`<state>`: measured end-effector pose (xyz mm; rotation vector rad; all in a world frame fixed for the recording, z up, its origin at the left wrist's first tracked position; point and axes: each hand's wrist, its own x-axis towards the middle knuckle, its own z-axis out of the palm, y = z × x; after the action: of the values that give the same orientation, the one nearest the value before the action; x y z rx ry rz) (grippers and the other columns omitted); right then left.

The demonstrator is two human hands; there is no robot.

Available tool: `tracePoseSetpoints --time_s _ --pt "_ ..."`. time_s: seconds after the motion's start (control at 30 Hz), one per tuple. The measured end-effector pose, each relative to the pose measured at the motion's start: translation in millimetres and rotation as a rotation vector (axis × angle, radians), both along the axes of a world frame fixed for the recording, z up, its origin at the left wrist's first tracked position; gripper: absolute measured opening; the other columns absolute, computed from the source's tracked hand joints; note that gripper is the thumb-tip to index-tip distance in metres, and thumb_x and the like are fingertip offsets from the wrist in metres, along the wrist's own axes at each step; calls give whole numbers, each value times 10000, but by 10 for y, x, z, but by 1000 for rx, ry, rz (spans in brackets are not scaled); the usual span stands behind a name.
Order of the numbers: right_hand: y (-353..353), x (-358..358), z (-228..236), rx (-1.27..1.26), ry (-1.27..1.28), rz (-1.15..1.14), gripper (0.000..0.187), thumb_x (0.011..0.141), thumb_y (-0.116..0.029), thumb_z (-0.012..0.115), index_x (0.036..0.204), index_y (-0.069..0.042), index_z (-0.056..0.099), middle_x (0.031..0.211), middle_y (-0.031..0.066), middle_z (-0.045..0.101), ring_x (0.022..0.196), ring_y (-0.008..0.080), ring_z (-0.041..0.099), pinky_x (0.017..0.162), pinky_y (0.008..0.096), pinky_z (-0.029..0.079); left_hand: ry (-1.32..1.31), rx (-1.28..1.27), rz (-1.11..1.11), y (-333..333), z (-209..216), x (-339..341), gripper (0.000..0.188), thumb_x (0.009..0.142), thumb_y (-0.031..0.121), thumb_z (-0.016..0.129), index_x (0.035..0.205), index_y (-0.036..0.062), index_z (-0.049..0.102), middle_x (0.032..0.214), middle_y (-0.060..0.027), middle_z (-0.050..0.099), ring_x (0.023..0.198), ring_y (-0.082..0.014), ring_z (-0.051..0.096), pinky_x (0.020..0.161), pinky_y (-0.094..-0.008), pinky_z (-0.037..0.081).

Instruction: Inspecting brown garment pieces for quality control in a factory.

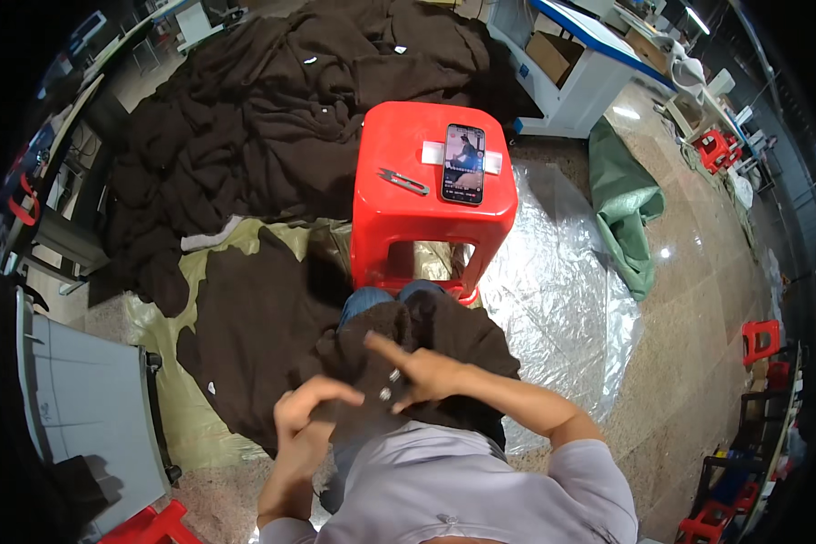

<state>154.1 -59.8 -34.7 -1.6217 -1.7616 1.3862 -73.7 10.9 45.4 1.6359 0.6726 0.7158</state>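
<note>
A dark brown fleecy garment (458, 340) lies over my lap, with small pale spots like buttons or snaps on it between my hands. My left hand (306, 415) is above its left part, index finger reaching to the right and the other fingers curled; nothing shows in it. Over the middle of the cloth, my right hand (431, 374) has its index finger stretched out and its thumb apart, with nothing visible between them. Both hands are slightly blurred. On the red stool (381, 204) in front of me lie thread snips (403, 181) and a phone (463, 163) with a lit screen.
A large heap of brown fleece (245, 118) covers the floor ahead. More brown cloth (245, 326) lies on yellowish plastic sheeting at left. Clear plastic sheeting (562, 272) and a green sack (621, 208) are at right. A grey bin (91, 408) stands at the near left.
</note>
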Motion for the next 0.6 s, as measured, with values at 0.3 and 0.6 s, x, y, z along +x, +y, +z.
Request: tracePoseSetpoints --time_s 0.3,0.6 --pt "882 -800 506 369 401 466 259 768 -164 696 831 74 616 872 291 639 873 410 653 715 497 494 -461 21 400 217 293 -1020 275 884 201 694 926 10 500 743 -62 549 667 -144 571 639 -243 464" --pt "2765 1933 3195 1559 -8 -1023 251 787 -27 568 1035 -33 537 970 214 653 926 357 632 829 406 494 -133 48 531 531 -149 -968 180 952 42 571 1117 -27 586 1173 -220 649 935 -208 672 819 -301 554"
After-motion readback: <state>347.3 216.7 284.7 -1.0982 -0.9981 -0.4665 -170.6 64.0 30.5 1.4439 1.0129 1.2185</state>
